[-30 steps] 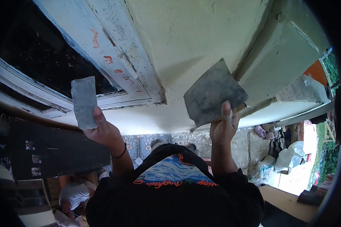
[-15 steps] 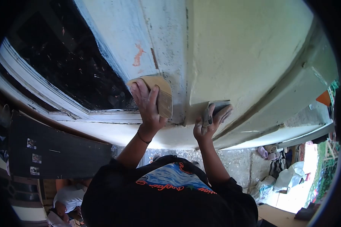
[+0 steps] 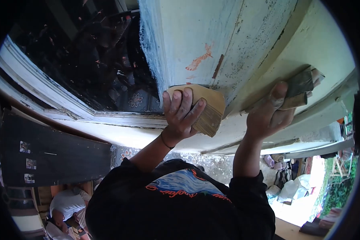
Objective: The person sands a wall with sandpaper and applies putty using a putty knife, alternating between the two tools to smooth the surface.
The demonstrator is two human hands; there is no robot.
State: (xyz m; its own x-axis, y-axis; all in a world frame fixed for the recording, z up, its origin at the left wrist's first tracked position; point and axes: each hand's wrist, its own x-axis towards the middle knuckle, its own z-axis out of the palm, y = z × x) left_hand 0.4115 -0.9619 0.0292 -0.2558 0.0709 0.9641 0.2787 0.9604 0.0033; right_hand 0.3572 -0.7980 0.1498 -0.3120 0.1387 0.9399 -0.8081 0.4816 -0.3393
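My left hand [image 3: 182,114] presses a tan sheet of sandpaper [image 3: 212,108] against the white-painted window frame [image 3: 180,36], beside the dark glass pane [image 3: 84,68]. Its fingers are spread over the sheet, which bends down past the thumb and has a worn, streaked lower part. To the right, my right hand [image 3: 266,120] grips a folded grey-brown piece of sandpaper [image 3: 300,85] at the cream wall [image 3: 308,40]. Whitish dust coats the fingers of both hands. An orange smear [image 3: 200,59] and a brown chipped strip [image 3: 218,66] mark the frame above my left hand.
A black board [image 3: 68,160] with small pictures stands at the left. Below it a person in a light shirt [image 3: 68,202] bends down. Shoes [image 3: 278,163] and plastic bags [image 3: 294,188] lie on the floor at the right, near greenery [image 3: 342,188].
My right hand has moved right and up along the wall with its sandpaper. The view has turned, so the frame and my left hand appear further right; my left hand still holds its sheet.
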